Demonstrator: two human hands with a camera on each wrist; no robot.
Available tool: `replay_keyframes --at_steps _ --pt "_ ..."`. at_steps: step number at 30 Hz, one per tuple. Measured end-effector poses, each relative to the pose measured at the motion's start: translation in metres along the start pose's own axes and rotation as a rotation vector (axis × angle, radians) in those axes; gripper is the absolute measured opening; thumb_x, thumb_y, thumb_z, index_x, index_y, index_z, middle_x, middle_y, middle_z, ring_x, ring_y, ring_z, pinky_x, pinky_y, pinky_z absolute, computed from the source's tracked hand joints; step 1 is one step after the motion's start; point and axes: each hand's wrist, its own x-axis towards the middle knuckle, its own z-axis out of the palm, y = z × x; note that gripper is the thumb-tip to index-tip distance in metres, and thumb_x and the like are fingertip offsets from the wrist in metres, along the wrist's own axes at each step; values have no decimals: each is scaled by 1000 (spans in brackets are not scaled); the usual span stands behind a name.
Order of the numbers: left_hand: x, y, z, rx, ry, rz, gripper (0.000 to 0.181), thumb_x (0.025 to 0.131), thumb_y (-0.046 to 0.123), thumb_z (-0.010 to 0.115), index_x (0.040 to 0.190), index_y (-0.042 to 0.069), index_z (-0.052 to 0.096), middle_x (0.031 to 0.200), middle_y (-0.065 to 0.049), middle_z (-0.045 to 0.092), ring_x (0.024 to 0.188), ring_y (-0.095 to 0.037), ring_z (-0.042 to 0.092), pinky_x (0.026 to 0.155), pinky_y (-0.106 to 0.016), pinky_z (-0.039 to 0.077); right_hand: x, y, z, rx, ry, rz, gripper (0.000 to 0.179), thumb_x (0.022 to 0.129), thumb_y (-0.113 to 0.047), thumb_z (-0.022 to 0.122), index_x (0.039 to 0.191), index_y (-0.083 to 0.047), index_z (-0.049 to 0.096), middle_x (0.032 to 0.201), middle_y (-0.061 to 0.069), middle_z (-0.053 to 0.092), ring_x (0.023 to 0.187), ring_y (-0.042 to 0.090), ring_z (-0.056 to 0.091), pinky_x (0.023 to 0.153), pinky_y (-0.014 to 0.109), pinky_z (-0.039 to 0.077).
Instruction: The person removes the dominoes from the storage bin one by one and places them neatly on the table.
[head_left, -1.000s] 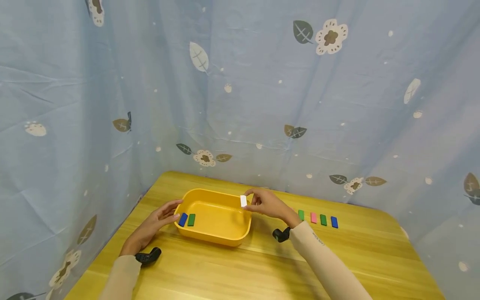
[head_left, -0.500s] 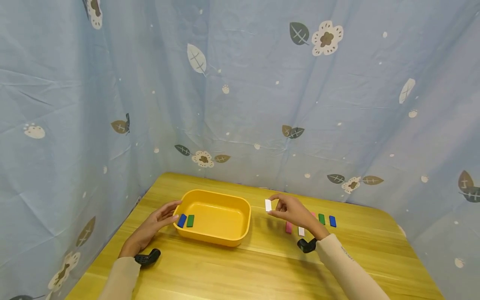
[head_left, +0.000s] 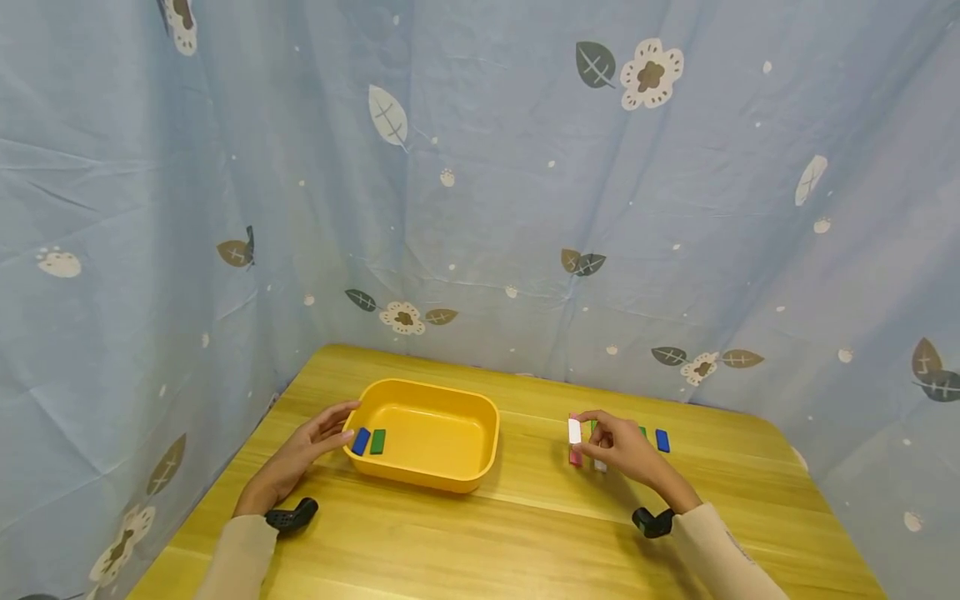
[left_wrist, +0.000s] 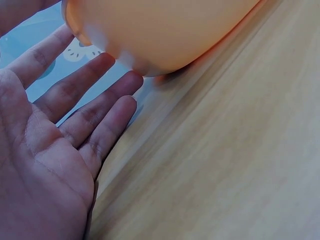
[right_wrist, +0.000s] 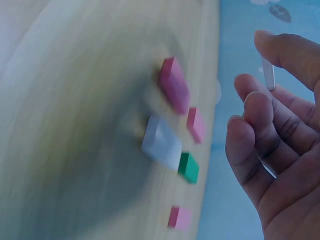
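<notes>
My left hand point(head_left: 303, 454) is at the left end of a yellow plastic bin point(head_left: 487, 450), its extended fingertips point(left_wrist: 127, 82) touching the outer wall. Inside the bin's left end, a blue block point(head_left: 361, 442) leans beside a green block point(head_left: 378, 442). Between thumb and fingertips, my right hand point(head_left: 626, 450) pinches a thin white block point(head_left: 574, 431) above the table; edge-on, this white block point(right_wrist: 268, 74) shows in the right wrist view. Below it lie a pink block point(right_wrist: 175, 87) and another white block point(right_wrist: 162, 142), with a second pink block point(right_wrist: 196, 125) and a small-looking green block point(right_wrist: 188, 167) behind.
Farther right on the wooden table point(head_left: 450, 542) lies another blue block point(head_left: 662, 441), next to a green block point(head_left: 642, 431) partly hidden by my right hand. Another pink block point(right_wrist: 180, 217) shows low in the right wrist view. A patterned blue curtain point(head_left: 480, 208) hangs around the table.
My right hand has carried the white block rightward, from over the bin's right end to above the loose blocks, and lower. The left hand has stayed at the bin.
</notes>
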Motion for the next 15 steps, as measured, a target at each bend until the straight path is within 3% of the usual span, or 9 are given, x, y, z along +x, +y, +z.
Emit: replay_keyframes --at_steps 15 --pt "-1 -1 -1 6 10 -1 59 106 28 60 160 21 36 168 -9 23 155 -39 14 120 -68 13 -44 33 -14 -55 13 87 46 94 -27 78 131 -5 62 76 -6 65 60 6 54 55 24 48"
